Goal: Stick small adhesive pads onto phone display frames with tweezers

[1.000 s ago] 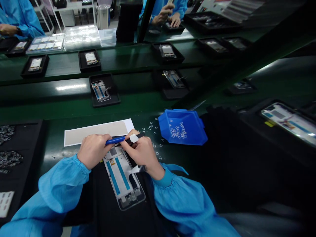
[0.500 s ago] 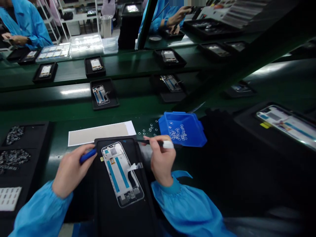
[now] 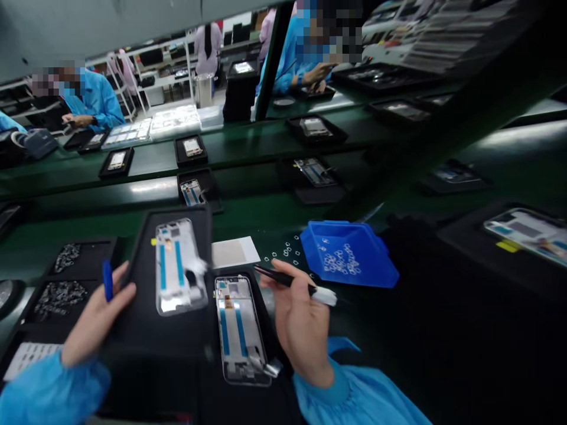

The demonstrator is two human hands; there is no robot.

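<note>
Nearby, the left hand point(image 3: 95, 321) curls round a blue tool point(image 3: 107, 280) against a black tray point(image 3: 142, 254) bearing a phone frame point(image 3: 179, 265), the right hand point(image 3: 301, 321) pinches a black tool point(image 3: 283, 278), and a blue bin point(image 3: 381, 268) holds small white rings point(image 3: 339, 262).

No legible text, brand or number anywhere. Phone frame point(image 3: 179, 265), near left: no readable marking. Yellow tab point(image 3: 506, 246), at right: too small to read.
</note>
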